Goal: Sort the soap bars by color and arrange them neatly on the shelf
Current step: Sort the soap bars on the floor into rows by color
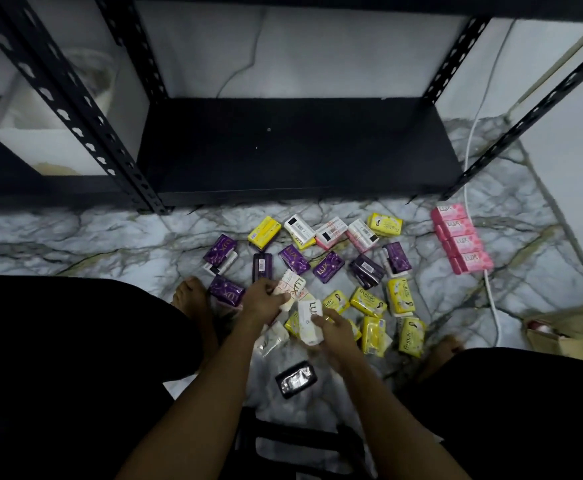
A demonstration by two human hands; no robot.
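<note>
Marble floor (75, 233) under bare shelf (293, 150); each hand's fingers hold 1 white soap bar (292, 287).

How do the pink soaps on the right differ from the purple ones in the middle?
The pink soaps sit side by side in one tidy row; the purple soaps lie scattered at odd angles. Pink stands apart from the pile; purple is mixed among yellow and white bars. Both are on the marble floor, not the shelf.

Purple, yellow and white soap bars (331, 268) lie scattered on the marble floor. Four pink bars (461, 239) sit in a neat row, right of the black shelf (293, 150).
</note>
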